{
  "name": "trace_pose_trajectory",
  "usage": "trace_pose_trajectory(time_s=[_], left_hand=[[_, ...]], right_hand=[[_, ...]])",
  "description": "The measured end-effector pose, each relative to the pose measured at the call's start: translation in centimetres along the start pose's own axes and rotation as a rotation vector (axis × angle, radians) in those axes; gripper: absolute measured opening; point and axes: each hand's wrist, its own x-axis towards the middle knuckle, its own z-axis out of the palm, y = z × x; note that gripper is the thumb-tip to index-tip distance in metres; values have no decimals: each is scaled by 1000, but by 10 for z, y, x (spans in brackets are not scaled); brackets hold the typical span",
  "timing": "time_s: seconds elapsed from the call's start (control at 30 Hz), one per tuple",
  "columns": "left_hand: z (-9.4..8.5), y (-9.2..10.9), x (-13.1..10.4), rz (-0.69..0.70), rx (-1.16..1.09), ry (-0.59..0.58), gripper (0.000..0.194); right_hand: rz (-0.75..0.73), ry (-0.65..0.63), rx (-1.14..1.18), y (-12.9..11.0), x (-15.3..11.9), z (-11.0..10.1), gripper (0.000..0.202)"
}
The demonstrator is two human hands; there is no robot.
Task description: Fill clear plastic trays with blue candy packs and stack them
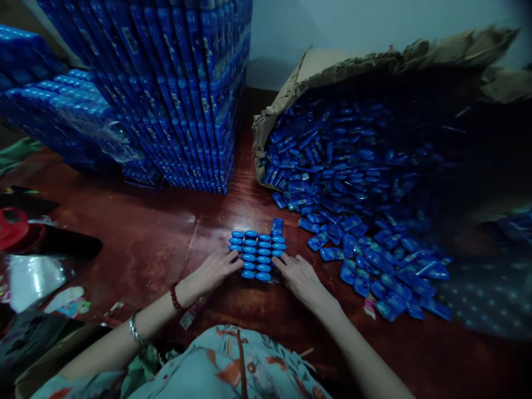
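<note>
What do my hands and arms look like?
Your left hand and right hand are ungloved. The left wears a dark red beaded bracelet, with a silver bangle farther up; the right shows no jewellery. The left sleeve is pale blue-green.

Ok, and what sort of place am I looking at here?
Probably a small packing workshop: there are tall, orderly stacks of blue packs, a ragged cardboard box spilling loose packs, and the left hand and right hand at neat rows on the table.
</note>
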Motion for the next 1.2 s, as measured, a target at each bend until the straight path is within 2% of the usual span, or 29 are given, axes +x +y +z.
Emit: trace_pose_trajectory(time_s=[0.03, 0.1, 0.17, 0.23, 0.33, 0.4, 0.43, 0.47, 0.53, 0.63, 0.7, 0.73, 0.83, 0.9, 0.97, 1.07, 1.13, 1.2], left_hand=[[1, 0, 1, 12, 35, -9, 22], [6, 0, -1, 24, 102, 56, 27], [15, -1, -8, 15, 137, 183, 36], [22, -3, -16, -24, 124, 320, 42], [18, -3, -12, -114, 8, 491, 40], [4, -3, 10, -155, -98, 544, 34], [-5, -2, 27, -167, -140, 529, 31], [-15, -2, 47, -174, -165, 481, 29], [-32, -1, 92, -202, -144, 282, 27], [-42, 1, 155, -183, -22, -152, 32], [-35, 4, 185, -128, -2, -313, 35], [-29, 6, 195, -99, -3, -358, 34], [-11, 6, 211, -20, -6, -413, 29], [-5, -1, 214, 14, -8, -413, 31], [-5, -16, 211, 27, -22, -405, 36], [-13, -46, 191, 10, -51, -389, 45], [-18, -66, 164, -7, -116, -281, 43], [-21, -80, 127, -30, -226, -80, 37]], right_hand=[[7, -1, -20, -2, -1, 0, 47], [21, 11, -54, -5, -5, 3, 48], [28, 72, -69, -4, -12, 9, 48], [50, 188, -70, 3, -19, 16, 47], [205, 362, -46, 33, -21, 26, 44], [364, 414, -8, 61, -10, 29, 42], [433, 410, 9, 74, -2, 29, 40], [476, 374, 11, 86, 8, 29, 37], [542, 284, -10, 101, 28, 26, 36], [591, 187, -23, 104, 47, 23, 41], [591, 167, -11, 99, 47, 24, 39], [590, 162, -12, 96, 43, 25, 38], [573, 191, 22, 88, 26, 33, 35], [521, 273, 169, 84, 12, 40, 32], [470, 412, 420, 79, -3, 46, 29], [505, 616, 791, 67, -30, 52, 32], [535, 636, 953, 57, -48, 53, 34], [503, 557, 1016, 45, -61, 50, 33]])
